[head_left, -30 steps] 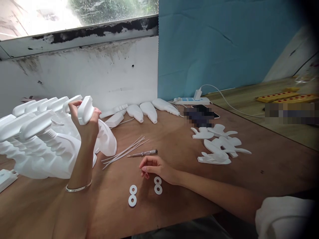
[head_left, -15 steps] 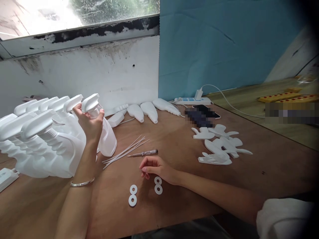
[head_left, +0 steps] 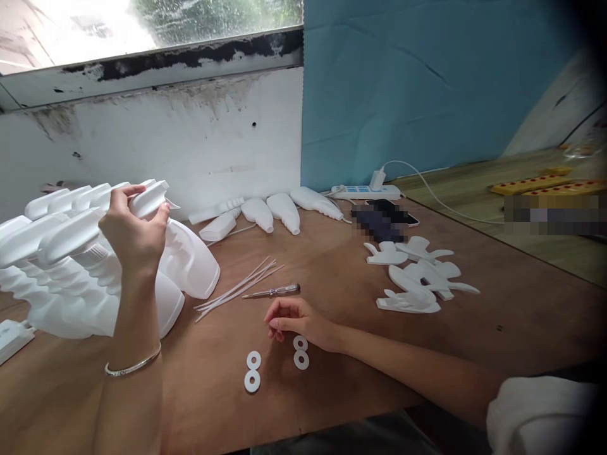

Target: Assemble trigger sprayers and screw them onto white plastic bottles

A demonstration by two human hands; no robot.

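Observation:
My left hand (head_left: 135, 230) is closed around the white trigger head of a spray bottle (head_left: 192, 259), fingers over its top and thumb at its front. That bottle stands upright at the right end of a group of similar white spray bottles (head_left: 61, 297), close against them. My right hand (head_left: 296, 321) rests over the table with loosely curled fingers, thumb apart from the index finger, and nothing visible in it. Just behind it lies a clear-handled screwdriver (head_left: 279, 291). Two white washers (head_left: 301, 360) are beside its underside, and two more washers (head_left: 252, 381) lie to its left.
Thin white tubes (head_left: 237, 291) lie mid-table. Empty-looking white bottle bodies (head_left: 283, 213) lie along the wall. White trigger-head parts (head_left: 417, 278) are piled at right, in front of phones (head_left: 393, 212) and a power strip (head_left: 360, 191). A white box-like device (head_left: 14, 338) sits at the left edge.
My left hand has moved left and slightly nearer with the spray bottle, bringing it closer to the group. My right hand has stayed where it was.

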